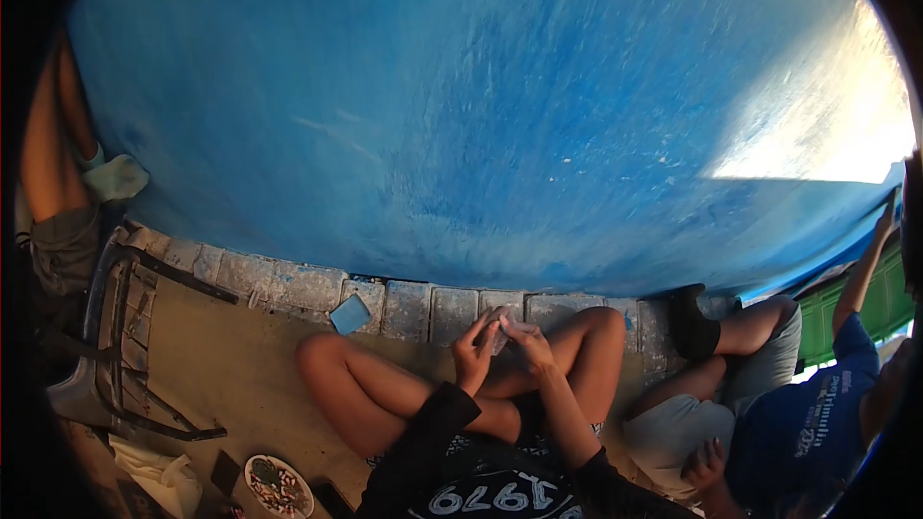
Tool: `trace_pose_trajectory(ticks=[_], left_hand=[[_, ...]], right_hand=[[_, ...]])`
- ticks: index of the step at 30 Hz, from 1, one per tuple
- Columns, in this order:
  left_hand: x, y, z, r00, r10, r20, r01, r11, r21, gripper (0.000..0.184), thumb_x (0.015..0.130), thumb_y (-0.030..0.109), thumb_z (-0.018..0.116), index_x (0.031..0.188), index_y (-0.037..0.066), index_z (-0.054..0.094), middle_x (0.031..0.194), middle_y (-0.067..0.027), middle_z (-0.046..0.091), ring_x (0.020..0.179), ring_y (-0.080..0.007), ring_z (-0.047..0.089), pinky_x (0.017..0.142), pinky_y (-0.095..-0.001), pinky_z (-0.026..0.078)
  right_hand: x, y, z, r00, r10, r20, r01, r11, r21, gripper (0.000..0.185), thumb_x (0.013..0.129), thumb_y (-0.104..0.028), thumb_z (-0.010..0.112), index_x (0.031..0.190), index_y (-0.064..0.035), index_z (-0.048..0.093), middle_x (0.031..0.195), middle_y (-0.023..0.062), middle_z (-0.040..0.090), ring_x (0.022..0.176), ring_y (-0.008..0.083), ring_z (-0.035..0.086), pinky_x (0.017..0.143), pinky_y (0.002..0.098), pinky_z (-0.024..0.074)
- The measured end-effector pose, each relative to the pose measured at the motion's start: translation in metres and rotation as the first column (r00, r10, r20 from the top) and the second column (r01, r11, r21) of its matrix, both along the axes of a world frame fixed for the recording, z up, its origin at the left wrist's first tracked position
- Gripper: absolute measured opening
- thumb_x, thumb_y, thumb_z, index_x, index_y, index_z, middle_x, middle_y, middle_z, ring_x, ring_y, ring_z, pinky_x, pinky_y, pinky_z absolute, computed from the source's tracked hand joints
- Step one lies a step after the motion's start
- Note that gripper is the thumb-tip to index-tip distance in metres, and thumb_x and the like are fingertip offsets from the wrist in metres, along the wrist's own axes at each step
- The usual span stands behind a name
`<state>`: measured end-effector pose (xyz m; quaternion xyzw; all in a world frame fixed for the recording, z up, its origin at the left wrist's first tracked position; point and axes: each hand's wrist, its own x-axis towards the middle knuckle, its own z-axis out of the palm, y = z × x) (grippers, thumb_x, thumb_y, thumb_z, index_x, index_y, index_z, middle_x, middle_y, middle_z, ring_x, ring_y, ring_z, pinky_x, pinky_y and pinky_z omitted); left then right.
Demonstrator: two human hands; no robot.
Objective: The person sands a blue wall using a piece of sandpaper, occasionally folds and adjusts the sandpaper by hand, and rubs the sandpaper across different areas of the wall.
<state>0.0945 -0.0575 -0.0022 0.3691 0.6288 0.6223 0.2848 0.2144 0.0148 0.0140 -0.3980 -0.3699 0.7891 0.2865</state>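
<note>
Both my hands meet over my crossed legs, near the middle of the lower view. My left hand (472, 351) has its fingers bent in around a small, clear, plastic-like piece (499, 341). From the other side, my right hand (528, 338) pinches the same piece near its top. The piece hangs between the two hands and looks thin and see-through; what it is exactly is too small to tell.
A blue wall (461, 115) rises ahead above grey paving blocks (406, 311). On them lies a light blue square (350, 314). A bowl of cigarette butts (278, 486) and a metal-framed chair (117, 346) are at left. People sit on both sides.
</note>
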Motion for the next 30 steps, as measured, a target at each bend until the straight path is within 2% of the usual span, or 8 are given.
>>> trace_pose_trajectory(ticks=[5,7,9,11,15,19,25,30], left_hand=[[-0.01,0.005,-0.004,0.982,-0.011,0.187,0.012,1.0,-0.003,0.039,0.099,0.021,0.062,0.133,0.002,0.06,0.109,-0.0087,0.071,0.094,-0.0099,0.062,0.08,-0.0259,0.052],[-0.01,-0.001,0.001,0.992,0.016,0.122,-0.018,1.0,0.015,0.037,0.101,0.028,0.059,0.128,0.005,0.065,0.088,-0.0072,0.071,0.067,-0.003,0.054,0.057,-0.0226,0.042],[-0.01,-0.008,0.015,0.906,-0.027,0.422,0.075,0.992,-0.097,0.041,0.104,0.037,0.051,0.109,0.001,0.071,0.07,-0.0019,0.059,0.055,-0.0015,0.039,0.05,-0.0217,0.031],[-0.007,-0.01,0.001,0.902,-0.088,0.423,0.121,0.991,-0.051,0.053,0.105,0.044,0.043,0.113,-0.001,0.069,0.067,-0.0006,0.054,0.053,-0.0034,0.037,0.049,-0.0222,0.031],[-0.006,-0.005,-0.005,0.89,-0.217,0.402,0.256,0.966,-0.047,0.064,0.106,0.05,0.036,0.094,-0.004,0.067,0.058,0.0042,0.031,0.049,-0.0058,0.031,0.05,-0.0241,0.032],[-0.005,-0.006,-0.004,0.889,-0.225,0.398,0.268,0.962,-0.054,0.06,0.106,0.044,0.042,0.063,0.002,0.049,0.059,0.0013,0.045,0.049,-0.0058,0.036,0.049,-0.0265,0.035],[-0.003,-0.01,-0.008,0.954,-0.207,0.218,0.209,0.978,0.017,0.053,0.106,0.042,0.044,0.092,-0.001,0.072,0.055,0.005,0.038,0.051,-0.005,0.037,0.051,-0.0282,0.034],[-0.004,-0.012,-0.006,0.953,-0.295,-0.068,0.293,0.955,-0.047,0.037,0.105,0.034,0.049,0.108,0.005,0.072,0.053,-0.0024,0.039,0.05,-0.0073,0.04,0.049,-0.0313,0.034]], right_hand=[[-0.015,-0.007,0.0,0.973,-0.196,0.12,0.199,0.98,-0.011,0.029,0.092,-0.03,0.073,0.096,-0.001,0.074,0.086,0.0038,0.069,0.081,0.012,0.063,0.074,0.0295,0.0501],[-0.015,0.0,-0.002,0.87,-0.49,0.05,0.493,0.865,-0.097,0.029,0.094,-0.029,0.07,0.102,-0.0011,0.072,0.085,0.003,0.067,0.077,0.0102,0.06,0.07,0.0286,0.0486],[0.004,0.017,0.062,0.69,-0.646,0.327,0.511,0.755,0.412,0.032,0.096,-0.029,0.066,0.11,0.0003,0.068,0.084,0.002,0.065,0.072,0.0092,0.056,0.065,0.0271,0.046],[0.006,0.035,0.133,0.576,-0.8,-0.168,0.68,0.355,0.642,0.03,0.1,-0.025,0.061,0.111,0.0029,0.066,0.085,0.0031,0.065,0.07,0.008,0.054,0.063,0.0254,0.0435],[0.041,0.077,0.215,0.185,-0.872,-0.454,0.442,-0.339,0.83,0.031,0.103,-0.011,0.052,0.123,0.0108,0.061,0.098,0.0116,0.07,0.081,0.0153,0.063,0.074,0.03,0.053],[0.023,0.123,0.283,0.218,-0.733,-0.645,0.139,-0.63,0.764,0.029,0.102,-0.006,0.051,0.122,0.0114,0.061,0.128,0.0234,0.063,0.115,0.0326,0.064,0.098,0.0396,0.0518],[-0.052,0.142,0.227,0.474,-0.725,-0.5,-0.02,-0.576,0.817,0.031,0.1,-0.012,0.05,0.126,-0.0088,0.067,0.134,0.0104,0.062,0.142,0.0316,0.039,0.12,0.0597,0.0112],[-0.004,0.17,0.249,0.446,-0.745,-0.496,-0.321,-0.651,0.688,0.032,0.1,-0.008,0.052,0.13,-0.0064,0.064,0.138,0.0125,0.059,0.142,0.032,0.039,0.119,0.0587,0.0129]])
